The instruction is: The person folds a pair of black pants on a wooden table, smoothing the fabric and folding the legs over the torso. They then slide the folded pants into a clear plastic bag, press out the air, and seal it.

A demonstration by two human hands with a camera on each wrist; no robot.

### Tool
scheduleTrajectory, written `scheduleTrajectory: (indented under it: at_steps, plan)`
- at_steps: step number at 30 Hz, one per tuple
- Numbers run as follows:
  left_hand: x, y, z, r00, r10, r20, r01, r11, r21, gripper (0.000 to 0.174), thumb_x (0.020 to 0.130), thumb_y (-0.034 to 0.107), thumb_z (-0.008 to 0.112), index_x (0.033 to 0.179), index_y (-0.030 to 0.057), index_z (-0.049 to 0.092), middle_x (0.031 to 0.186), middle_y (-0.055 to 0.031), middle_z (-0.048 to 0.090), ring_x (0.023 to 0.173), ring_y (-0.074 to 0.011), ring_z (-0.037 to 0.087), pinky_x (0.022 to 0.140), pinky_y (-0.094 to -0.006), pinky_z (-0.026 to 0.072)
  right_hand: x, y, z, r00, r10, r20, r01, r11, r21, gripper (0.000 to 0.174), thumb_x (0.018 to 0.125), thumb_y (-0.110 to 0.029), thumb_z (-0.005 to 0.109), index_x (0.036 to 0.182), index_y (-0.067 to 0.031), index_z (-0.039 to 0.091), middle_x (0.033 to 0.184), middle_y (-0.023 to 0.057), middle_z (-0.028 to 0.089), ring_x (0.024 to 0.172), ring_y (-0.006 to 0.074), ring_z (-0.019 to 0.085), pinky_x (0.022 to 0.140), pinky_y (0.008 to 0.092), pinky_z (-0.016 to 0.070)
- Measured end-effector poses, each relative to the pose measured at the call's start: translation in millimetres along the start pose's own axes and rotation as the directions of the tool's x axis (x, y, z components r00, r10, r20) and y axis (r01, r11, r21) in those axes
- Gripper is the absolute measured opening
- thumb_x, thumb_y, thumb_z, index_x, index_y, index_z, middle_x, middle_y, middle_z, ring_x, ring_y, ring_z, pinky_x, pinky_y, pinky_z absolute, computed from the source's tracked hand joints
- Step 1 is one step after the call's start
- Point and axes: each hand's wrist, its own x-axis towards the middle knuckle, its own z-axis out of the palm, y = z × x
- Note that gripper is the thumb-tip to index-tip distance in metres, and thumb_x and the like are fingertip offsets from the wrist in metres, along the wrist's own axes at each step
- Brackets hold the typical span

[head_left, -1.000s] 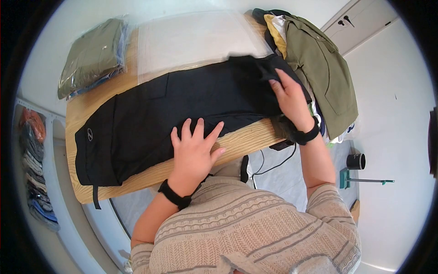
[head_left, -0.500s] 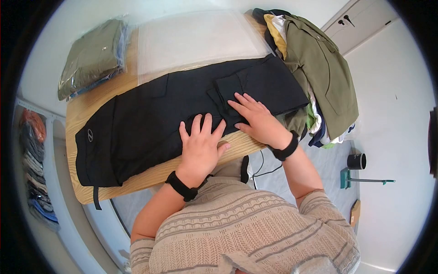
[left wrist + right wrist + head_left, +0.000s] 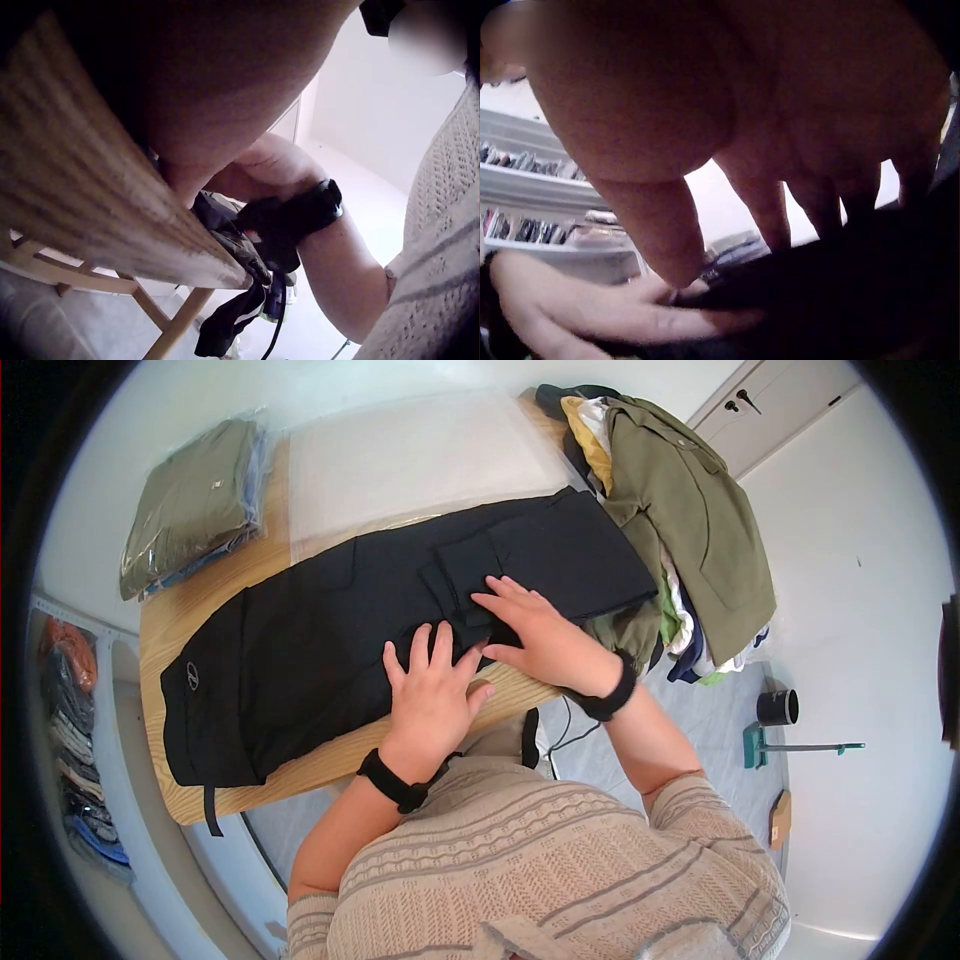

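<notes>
A long black garment [image 3: 300,630] lies flat across the wooden table, with a small round logo near its left end and a layer folded over at its right part. The left hand [image 3: 430,705] rests on its near edge with fingers spread. Beside it the right hand [image 3: 550,640] lies on the folded layer, fingers extended, its thumb close to the left index finger. In the right wrist view the right hand [image 3: 757,112] touches the dark cloth with its fingertips, and the left hand [image 3: 607,307] lies just beyond. The left wrist view shows the left hand [image 3: 225,90] large and dark.
Clear plastic sheets [image 3: 420,460] lie behind the garment. A bagged olive garment [image 3: 190,500] sits at the back left. An olive garment [image 3: 690,520] tops a clothes pile at the right. Shelves with packed items [image 3: 85,740] stand left; the table's near edge [image 3: 330,755] faces the person.
The right hand has moved left from the garment's right end, and a layer of black cloth now lies folded over there. The left hand has stayed on the near edge, shifting slightly.
</notes>
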Motion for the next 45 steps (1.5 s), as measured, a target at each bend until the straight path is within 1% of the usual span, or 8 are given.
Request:
scheduleTrajectory:
  at_steps: [7,11,19,25,30,33,38,45]
  plan:
    - [-1,-1,1,0.999,0.005,-0.038,-0.006,0.999,-0.036,0.053,0.083,0.042,0.064,0.131,0.0212,0.055,0.135,-0.018,0.045,0.129,-0.0344,0.036,0.102,-0.0645,0.0248,6,36,-111,0.99,0.092,-0.104,-0.086,0.994,0.06,0.032,0.087,-0.011,0.062,0.119,-0.0041,0.06,0.126,0.0169,0.059,0.122,0.03,0.053,0.101,0.0354,0.0423]
    - [0,1,0,1.0,-0.003,-0.012,0.002,0.999,-0.042,0.054,0.083,0.041,0.064,0.131,0.0215,0.054,0.135,-0.019,0.044,0.13,-0.0352,0.035,0.104,-0.0646,0.0236,59,90,-161,0.944,0.277,0.182,-0.273,0.961,-0.046,0.035,0.089,-0.008,0.061,0.124,-0.0051,0.059,0.124,0.0103,0.061,0.113,0.0198,0.056,0.1,0.031,0.0416]
    - [-1,1,-3,0.999,0.022,-0.034,-0.023,0.999,-0.036,0.056,0.082,0.04,0.066,0.132,0.0209,0.054,0.135,-0.0215,0.043,0.13,-0.0378,0.035,0.103,-0.0667,0.0221,132,193,-136,0.832,0.229,0.505,-0.315,0.945,0.09,0.06,0.084,-0.025,0.07,0.137,-0.0098,0.047,0.129,0.0117,0.055,0.125,0.0227,0.046,0.106,0.0349,0.0349]
    - [-1,2,-3,1.0,0.03,0.003,-0.03,0.999,-0.029,0.057,0.081,0.041,0.067,0.133,0.0215,0.053,0.135,-0.0214,0.043,0.129,-0.0378,0.035,0.101,-0.0683,0.0225,137,213,-134,0.794,0.3,0.529,-0.429,0.892,0.139,0.039,0.08,-0.032,0.075,0.111,-0.0125,0.062,0.104,0.0023,0.059,0.1,0.0159,0.051,0.087,0.0272,0.0386]
    - [0,2,-5,1.0,0.026,-0.009,-0.026,0.999,-0.032,0.058,0.081,0.04,0.068,0.134,0.0213,0.052,0.135,-0.0209,0.043,0.128,-0.0377,0.036,0.1,-0.068,0.0234,132,206,-136,0.746,0.389,0.541,-0.579,0.78,0.237,0.045,0.081,-0.035,0.074,0.115,-0.0108,0.059,0.101,-0.0001,0.059,0.095,0.0158,0.051,0.083,0.027,0.0387]
    - [0,2,-4,0.999,0.027,-0.025,-0.028,0.999,-0.038,0.058,0.08,0.039,0.068,0.133,0.0209,0.053,0.134,-0.021,0.043,0.128,-0.0376,0.036,0.1,-0.0679,0.0237,138,224,-130,0.74,0.319,0.593,-0.445,0.892,0.076,0.043,0.084,-0.028,0.071,0.12,-0.0087,0.056,0.106,0.0047,0.06,0.097,0.0159,0.054,0.085,0.0315,0.0428]
    - [1,3,-5,1.0,0.015,-0.014,-0.015,0.999,-0.036,0.059,0.08,0.039,0.068,0.134,0.0212,0.052,0.135,-0.021,0.043,0.128,-0.0376,0.036,0.1,-0.0671,0.0247,110,151,-141,0.979,0.105,0.172,-0.072,0.98,-0.187,0.051,0.084,-0.031,0.069,0.124,-0.0037,0.053,0.117,0.0191,0.062,0.112,0.0312,0.058,0.093,0.038,0.0459]
    - [1,1,-1,1.0,0.02,-0.016,-0.02,1.0,-0.017,0.058,0.082,0.041,0.065,0.135,0.0212,0.051,0.136,-0.0202,0.043,0.128,-0.0368,0.037,0.1,-0.0665,0.0256,6,22,-56,0.986,-0.021,0.166,0.016,0.999,0.03,0.054,0.079,-0.015,0.072,0.128,-0.0026,0.053,0.135,0.0216,0.05,0.127,0.0345,0.046,0.105,0.0384,0.038]
